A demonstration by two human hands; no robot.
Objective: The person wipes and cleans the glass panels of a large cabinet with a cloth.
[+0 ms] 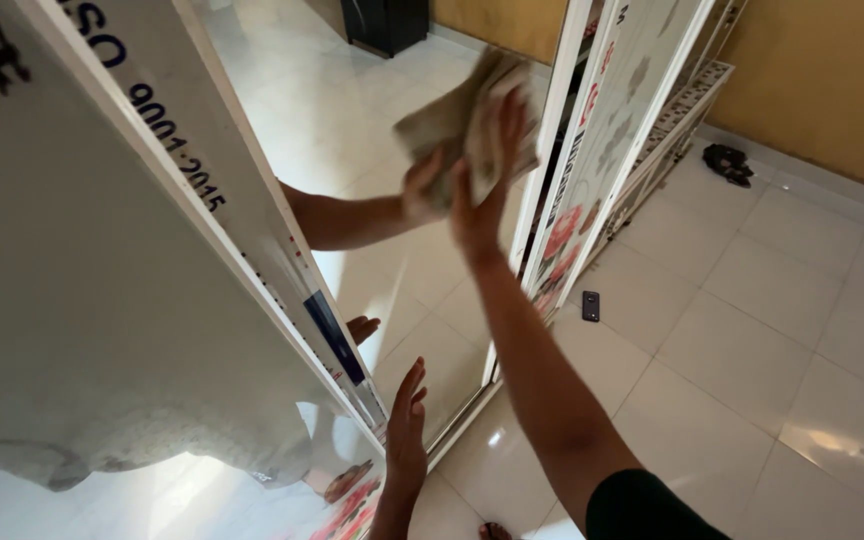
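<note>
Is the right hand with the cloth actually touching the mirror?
Touching. The head view shows the right hand pressing the beige cloth flat against the mirror, the cloth meeting its own reflection with no gap between them.

Bare forearms; right sleeve [642, 505] seemingly short, black.
</note>
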